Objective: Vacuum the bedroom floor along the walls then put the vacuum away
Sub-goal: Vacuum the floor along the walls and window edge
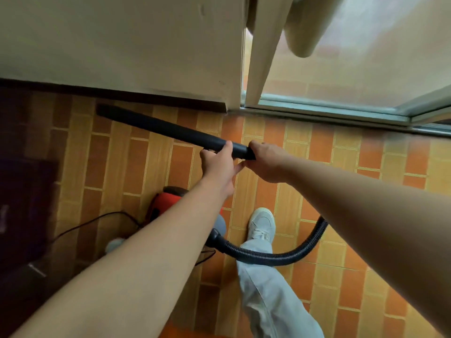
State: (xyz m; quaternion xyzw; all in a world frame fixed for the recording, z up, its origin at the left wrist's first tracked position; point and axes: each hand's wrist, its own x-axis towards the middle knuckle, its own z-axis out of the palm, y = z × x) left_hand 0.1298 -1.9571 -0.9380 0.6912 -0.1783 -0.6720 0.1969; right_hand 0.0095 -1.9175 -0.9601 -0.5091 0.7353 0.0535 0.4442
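Observation:
A black vacuum wand (pixel 158 126) slants from the centre toward the dark skirting board (pixel 122 95) at the upper left, its far tip near the base of the cream wall. My left hand (pixel 218 163) grips the wand near its rear end. Just behind it, my right hand (pixel 264 159) grips the wand's end. The red vacuum body (pixel 166 200) sits on the tiled floor below my left forearm. Its black ribbed hose (pixel 275 258) curves from the body across my leg and up to the right.
Orange and tan floor tiles (pixel 341 191) cover the room. A glass sliding door with a metal track (pixel 341 111) and a cream curtain (pixel 305 32) stand at the upper right. Dark furniture (pixel 22 203) fills the left edge. A thin black cord (pixel 97 218) trails left of the vacuum. My white shoe (pixel 261 224) is near the hose.

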